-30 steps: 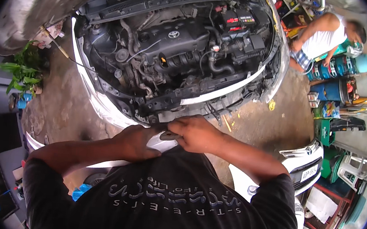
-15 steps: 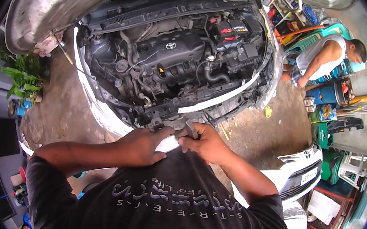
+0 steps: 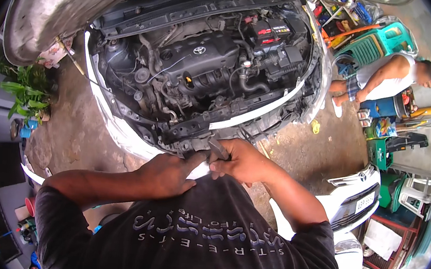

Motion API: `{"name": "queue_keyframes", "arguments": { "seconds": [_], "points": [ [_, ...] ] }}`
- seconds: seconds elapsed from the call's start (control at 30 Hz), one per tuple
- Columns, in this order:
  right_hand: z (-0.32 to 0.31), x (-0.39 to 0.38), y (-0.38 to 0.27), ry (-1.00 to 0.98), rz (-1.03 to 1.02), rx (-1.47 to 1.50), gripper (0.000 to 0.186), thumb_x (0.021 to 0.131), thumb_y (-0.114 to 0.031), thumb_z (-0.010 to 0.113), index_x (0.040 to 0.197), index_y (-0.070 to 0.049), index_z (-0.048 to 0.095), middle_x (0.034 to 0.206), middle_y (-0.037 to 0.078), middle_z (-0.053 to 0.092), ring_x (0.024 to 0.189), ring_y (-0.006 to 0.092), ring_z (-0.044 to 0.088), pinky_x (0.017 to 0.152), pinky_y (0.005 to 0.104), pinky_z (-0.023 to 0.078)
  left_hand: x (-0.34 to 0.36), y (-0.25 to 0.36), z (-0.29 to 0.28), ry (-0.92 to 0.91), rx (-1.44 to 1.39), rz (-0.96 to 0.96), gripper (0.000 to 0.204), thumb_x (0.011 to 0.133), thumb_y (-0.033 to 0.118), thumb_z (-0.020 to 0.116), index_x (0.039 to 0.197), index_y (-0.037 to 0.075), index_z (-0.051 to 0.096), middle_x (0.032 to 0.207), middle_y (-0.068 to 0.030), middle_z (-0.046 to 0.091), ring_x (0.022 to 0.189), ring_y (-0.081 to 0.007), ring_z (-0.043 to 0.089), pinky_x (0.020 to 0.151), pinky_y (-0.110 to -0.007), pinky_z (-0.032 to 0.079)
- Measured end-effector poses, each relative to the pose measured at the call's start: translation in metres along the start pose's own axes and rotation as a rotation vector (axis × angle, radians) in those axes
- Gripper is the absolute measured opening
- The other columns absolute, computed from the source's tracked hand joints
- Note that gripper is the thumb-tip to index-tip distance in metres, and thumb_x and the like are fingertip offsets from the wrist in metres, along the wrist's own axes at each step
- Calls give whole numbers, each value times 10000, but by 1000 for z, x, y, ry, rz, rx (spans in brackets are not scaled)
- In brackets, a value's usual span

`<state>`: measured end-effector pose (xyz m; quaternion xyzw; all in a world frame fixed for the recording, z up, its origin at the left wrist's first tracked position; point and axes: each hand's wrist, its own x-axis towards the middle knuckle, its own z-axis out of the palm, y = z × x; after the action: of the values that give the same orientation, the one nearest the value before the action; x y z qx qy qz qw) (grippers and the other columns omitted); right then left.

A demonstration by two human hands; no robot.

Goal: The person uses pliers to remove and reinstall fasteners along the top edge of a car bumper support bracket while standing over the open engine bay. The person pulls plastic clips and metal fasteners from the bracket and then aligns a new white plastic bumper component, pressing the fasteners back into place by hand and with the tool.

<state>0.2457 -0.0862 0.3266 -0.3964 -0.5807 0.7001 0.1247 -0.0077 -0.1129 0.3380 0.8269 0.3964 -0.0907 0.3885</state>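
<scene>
My left hand [image 3: 168, 176] is closed on a small white piece [image 3: 199, 170], held in front of my dark shirt at the car's front edge. My right hand [image 3: 244, 161] meets it from the other side, its fingers wrapped round a grey, block-ended tool [image 3: 218, 149] whose exact kind I cannot make out. The tool lies against or just over the white piece; the fingers hide where they meet. Just beyond both hands is the open engine bay [image 3: 200, 54], with the car's front bodywork off and its radiator support [image 3: 229, 104] bare.
The raised bonnet [image 3: 55, 7] hangs at upper left, with a thin prop rod [image 3: 78, 65] below it. A white bumper with a grille [image 3: 350, 204] lies at the right. A person in a white sleeveless top [image 3: 387, 79] stands by stacked tools and bins. Potted plants [image 3: 25, 91] stand left.
The grey tool in my right hand has tipped over to the left and the hand has shifted slightly. My left hand stays almost in place. The other person has straightened and moved right.
</scene>
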Motion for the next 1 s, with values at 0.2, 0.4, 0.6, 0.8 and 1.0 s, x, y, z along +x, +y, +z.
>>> {"name": "queue_keyframes", "arguments": {
  "seconds": [0.2,0.4,0.6,0.8,1.0],
  "points": [
    [18,5,26,138,-57,106,63,995,-57,704,962,-3,704,853,100,769,581,121,653,438,276,469,-3,1,2,81,10,-19,659,909,289,782,1426,64,443,757,-198,729,728,-414,741,668,-498,595],
    [-1,10,1,76,125,125,91,980,-64,700,991,27,700,874,119,779,767,188,746,711,306,588,-2,4,5,109,91,16,668,908,330,789,1393,22,449,699,-189,714,673,-406,735,625,-494,593],
    [-18,30,2,-209,119,-59,72,984,-43,702,1007,25,706,873,121,788,808,171,747,744,325,588,-6,4,8,99,158,39,689,911,348,786,1412,29,436,710,-190,723,681,-401,746,630,-491,607],
    [25,4,20,201,91,121,83,981,-56,699,1007,23,697,843,106,769,765,167,728,701,314,569,-9,3,16,158,114,12,769,904,338,792,1498,34,410,752,-202,734,702,-401,751,636,-488,611],
    [-13,18,-8,-107,207,57,150,969,-47,697,1079,54,685,904,172,785,774,209,765,678,326,599,-7,3,18,220,124,82,774,891,290,810,1496,19,411,754,-193,736,704,-403,750,641,-493,610]
  ]
}}
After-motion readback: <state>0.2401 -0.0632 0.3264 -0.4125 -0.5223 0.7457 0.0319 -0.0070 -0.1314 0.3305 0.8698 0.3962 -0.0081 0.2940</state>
